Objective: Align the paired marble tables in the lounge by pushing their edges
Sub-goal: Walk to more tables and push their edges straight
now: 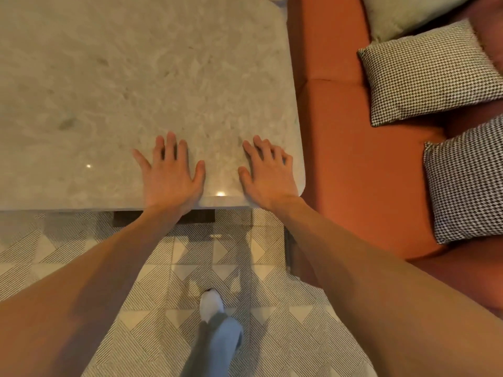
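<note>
A beige marble table with rounded corners fills the upper left of the head view. Its near edge runs across the middle of the frame. My left hand lies flat on the top near that edge, fingers spread. My right hand rests palm down close to the table's near right corner, fingers slightly curled on the surface. Neither hand holds anything. A second table is not clearly visible; only a pale sliver shows at the top edge.
An orange sofa stands right beside the table's right edge, with two houndstooth cushions and a pale cushion. Below lies a patterned rug. My foot in a white sock stands on it.
</note>
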